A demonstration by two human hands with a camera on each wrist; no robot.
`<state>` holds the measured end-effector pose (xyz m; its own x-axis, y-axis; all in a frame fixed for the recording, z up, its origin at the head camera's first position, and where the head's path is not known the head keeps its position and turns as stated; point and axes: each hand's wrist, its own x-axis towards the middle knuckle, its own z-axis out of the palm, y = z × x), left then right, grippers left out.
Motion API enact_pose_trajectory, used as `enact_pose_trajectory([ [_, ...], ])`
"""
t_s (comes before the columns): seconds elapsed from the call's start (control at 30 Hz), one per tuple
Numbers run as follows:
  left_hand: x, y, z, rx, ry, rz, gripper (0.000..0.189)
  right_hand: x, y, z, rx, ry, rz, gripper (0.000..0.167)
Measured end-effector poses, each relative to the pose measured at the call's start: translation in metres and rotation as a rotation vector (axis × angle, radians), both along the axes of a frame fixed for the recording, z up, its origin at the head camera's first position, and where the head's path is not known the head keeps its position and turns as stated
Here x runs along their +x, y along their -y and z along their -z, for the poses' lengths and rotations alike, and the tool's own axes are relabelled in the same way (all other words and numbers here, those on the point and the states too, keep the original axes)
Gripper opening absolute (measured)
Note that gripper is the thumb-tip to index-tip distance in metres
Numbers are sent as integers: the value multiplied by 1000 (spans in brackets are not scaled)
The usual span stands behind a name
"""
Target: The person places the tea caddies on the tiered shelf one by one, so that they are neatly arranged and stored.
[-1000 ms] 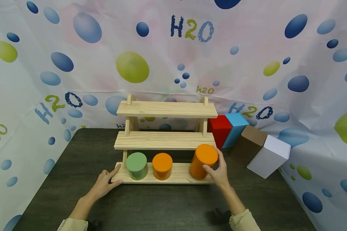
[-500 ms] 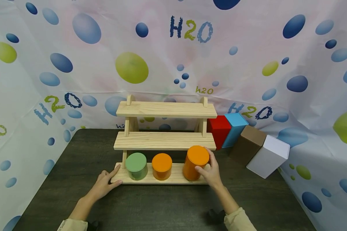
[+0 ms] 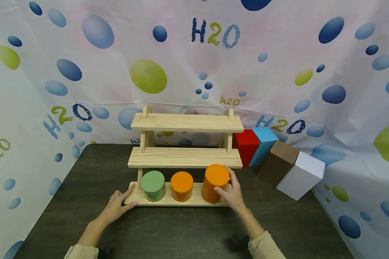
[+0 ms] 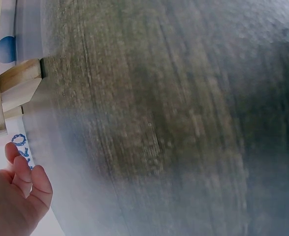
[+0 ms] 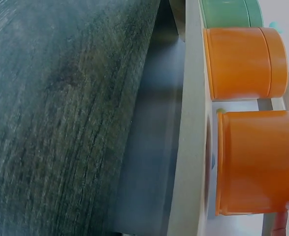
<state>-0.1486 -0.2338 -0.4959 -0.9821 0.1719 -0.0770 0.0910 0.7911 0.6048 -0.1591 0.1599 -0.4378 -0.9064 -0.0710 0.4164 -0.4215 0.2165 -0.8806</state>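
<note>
In the head view a three-tier wooden display shelf (image 3: 184, 158) stands on the dark table. My left hand (image 3: 116, 205) holds the left end of its bottom tier, thumb at the front corner and index finger toward the back. A tall orange canister (image 3: 210, 187) stands upright on the right part of that tier. My right hand (image 3: 232, 196) grips it from the right, thumb in front and fingers round the far side. Left of it are a short orange canister (image 3: 181, 189) and a short green canister (image 3: 153, 189), with small gaps between them.
Right of the shelf stand a red box (image 3: 245, 145) and a blue box (image 3: 264, 142). A brown box (image 3: 278, 158) and a white box (image 3: 301, 174) lean beside them. A patterned curtain (image 3: 181, 64) hangs behind the table (image 3: 168, 233).
My right hand has moved the tall orange canister left along the bottom tier, closer to the short orange one. My left hand has stayed at the shelf's end.
</note>
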Motion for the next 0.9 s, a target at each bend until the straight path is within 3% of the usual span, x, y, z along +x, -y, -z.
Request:
enact_pose_trajectory([
  [0.4,0,0,0,7,-3,-3,71,-1,5,-1,43,-24,-5,68],
  [0.9,0,1,2,9,3,-4,73,-1,5,0,29,16,-22,70],
])
